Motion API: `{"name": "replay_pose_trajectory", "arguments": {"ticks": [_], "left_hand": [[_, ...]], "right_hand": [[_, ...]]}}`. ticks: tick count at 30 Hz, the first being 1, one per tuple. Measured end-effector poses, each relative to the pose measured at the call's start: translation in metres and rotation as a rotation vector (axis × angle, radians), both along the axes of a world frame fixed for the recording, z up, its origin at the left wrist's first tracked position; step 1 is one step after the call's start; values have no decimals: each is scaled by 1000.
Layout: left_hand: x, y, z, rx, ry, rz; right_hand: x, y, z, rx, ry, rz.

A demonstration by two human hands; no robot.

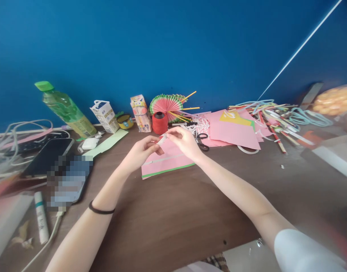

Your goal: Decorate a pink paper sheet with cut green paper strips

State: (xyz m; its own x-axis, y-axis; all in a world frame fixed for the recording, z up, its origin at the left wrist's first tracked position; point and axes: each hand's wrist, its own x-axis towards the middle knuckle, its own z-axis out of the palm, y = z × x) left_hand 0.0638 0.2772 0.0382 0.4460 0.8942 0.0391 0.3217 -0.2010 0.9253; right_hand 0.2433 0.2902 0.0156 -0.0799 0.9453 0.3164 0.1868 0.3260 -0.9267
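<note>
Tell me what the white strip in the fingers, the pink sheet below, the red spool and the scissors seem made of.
White strip: perhaps paper, thin and pale; too small to be sure.
Pink sheet: likely matte paper or thin card; flat, no shine.
Red spool: probably thread, wound around a dark core.
Scissors: black looped handles, probably smooth plastic; blade material unclear.

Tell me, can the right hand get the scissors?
Probably yes. The scissors lie close beside the right hand, and nothing seems to block the way. But it seems to be pinching a small white strip, so it might need to let go first.
</note>
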Motion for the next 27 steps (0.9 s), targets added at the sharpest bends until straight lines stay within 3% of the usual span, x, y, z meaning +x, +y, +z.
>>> {"name": "replay_pose_trajectory", "arguments": {"ticks": [7,11,19,27], "left_hand": [[-5,8,-8,-95,-66,-89],[-4,9,-9,-78,3,-67],[2,1,1,-16,137,-19],[-1,5,-12,10,121,125]], "right_hand": [[-1,5,5,-6,-6,-7],[3,0,13,3,-12,6],[9,-7,17,-68,-110,97],[10,-18,22,71,-219,159]]}}
